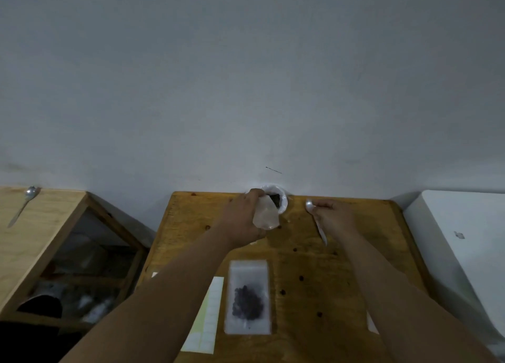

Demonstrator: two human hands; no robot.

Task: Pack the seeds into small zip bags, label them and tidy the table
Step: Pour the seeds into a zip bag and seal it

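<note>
**At the table's far edge: loading the next bag**

Toward 12 o'clock on the wooden table [328,280], a white bowl [284,208] of dark seeds [275,198] stands against the wall. The left hand [243,217] grips a small clear bag [266,216], fingers curled round its upper part, and holds it touching the bowl's near side. Whether the bag's mouth is open cannot be told. At 1 o'clock the right hand [332,215] pinches a white plastic spoon [320,230] near its head, with the scoop pointing toward the bowl; it looks to carry nothing.

The step in hand seems to be spooning seeds into this bag. To do it well, the person should:

- spread the bag's mouth wide with thumb and forefinger and keep it over or against the bowl, so strays fall back in;
- take modest scoops, since the opening is narrow;
- tip the spoon well inside the mouth before turning it.

Loose dark specks already dot the table, so spills are a real risk.

At 6 o'clock lies a filled bag [248,297], flat and near the person. Just beside it at 7 o'clock is a sheet of labels [207,319]. No label shows on the filled bag, so labelling and tidying appear to remain.
</note>
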